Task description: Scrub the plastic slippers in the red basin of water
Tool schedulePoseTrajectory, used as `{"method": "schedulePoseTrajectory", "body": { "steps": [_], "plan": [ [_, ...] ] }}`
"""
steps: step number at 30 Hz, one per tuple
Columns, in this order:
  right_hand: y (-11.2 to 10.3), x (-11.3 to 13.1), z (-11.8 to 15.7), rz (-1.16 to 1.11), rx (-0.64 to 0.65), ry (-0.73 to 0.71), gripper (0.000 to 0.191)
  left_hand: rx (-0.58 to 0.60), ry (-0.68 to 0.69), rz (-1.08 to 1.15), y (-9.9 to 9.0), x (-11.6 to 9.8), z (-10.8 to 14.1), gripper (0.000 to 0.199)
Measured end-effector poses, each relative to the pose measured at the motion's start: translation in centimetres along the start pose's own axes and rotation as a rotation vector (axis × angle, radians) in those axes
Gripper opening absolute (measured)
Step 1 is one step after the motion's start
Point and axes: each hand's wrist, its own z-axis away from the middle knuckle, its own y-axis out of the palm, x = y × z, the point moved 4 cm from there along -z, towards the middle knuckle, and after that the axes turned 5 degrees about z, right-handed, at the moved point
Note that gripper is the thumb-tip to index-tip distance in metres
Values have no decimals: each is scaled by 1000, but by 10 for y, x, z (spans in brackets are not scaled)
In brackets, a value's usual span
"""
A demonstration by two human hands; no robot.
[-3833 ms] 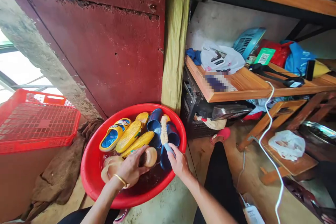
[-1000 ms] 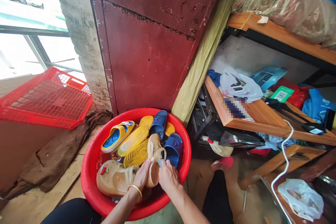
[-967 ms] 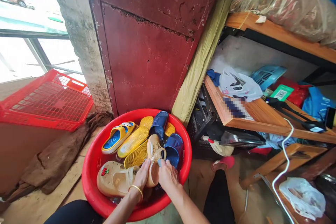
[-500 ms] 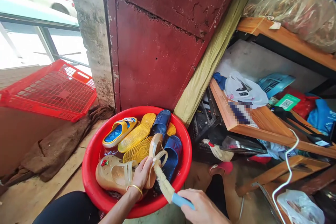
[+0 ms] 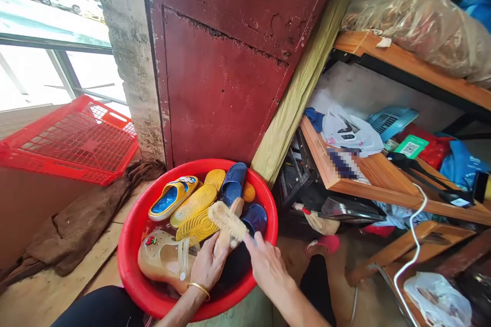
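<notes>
My left hand [image 5: 209, 263], with a gold bangle at the wrist, is closed around a tan sandal [image 5: 237, 206] above the red basin [image 5: 127, 260]. My right hand [image 5: 266, 260] grips the blue handle of a scrub brush [image 5: 227, 220]. The brush's pale bristly head lies across the sandal and hides part of it. Left of my left hand, a matching tan clog [image 5: 159, 255] with a red charm sits in the basin. Behind it are several yellow slippers [image 5: 195, 205], a yellow-and-blue slipper [image 5: 175, 195] and dark blue slippers [image 5: 234, 182].
A red plastic crate [image 5: 76, 138] stands at the left, near a brown cloth [image 5: 72, 235]. Behind the basin is a dark red door [image 5: 226, 87]. Cluttered wooden shelves [image 5: 379, 173] and a white cable [image 5: 410, 245] are at the right.
The brush has swung up and left from the sandal's right side to lie across it, my right hand following. The sandal has tilted in my left hand. The view has shifted slightly.
</notes>
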Motion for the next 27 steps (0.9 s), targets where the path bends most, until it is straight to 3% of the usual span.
{"method": "schedulePoseTrajectory", "body": {
  "steps": [3, 5, 9, 11, 14, 18, 22, 24, 27],
  "plan": [
    [12, 3, -34, 126, 10, 30, 61, 33, 11, -42, 0, 1, -3, 56],
    [16, 2, -42, 162, 9, 30, 59, 43, -1, -51, 0, 3, -4, 57],
    [34, 9, -25, 176, -7, -136, 63, 34, -26, -9, 1, 5, -3, 57],
    [44, 8, -19, 183, -2, -150, 65, 56, -3, -11, 2, 4, -3, 56],
    [52, -2, -35, 191, 31, -19, 63, 79, 2, -91, 2, 2, -3, 56],
    [46, -22, -68, 71, 60, 158, 50, 132, 14, -235, 1, 0, 1, 61],
    [39, -38, -75, 44, 32, 267, 34, 133, 98, -306, 2, -2, 4, 56],
    [38, -36, -77, 8, -7, 166, 31, 130, 121, -327, 5, -2, 4, 53],
    [43, -20, -90, -195, 2, -159, 28, 143, 134, -356, 8, -1, 3, 53]
  ]
}}
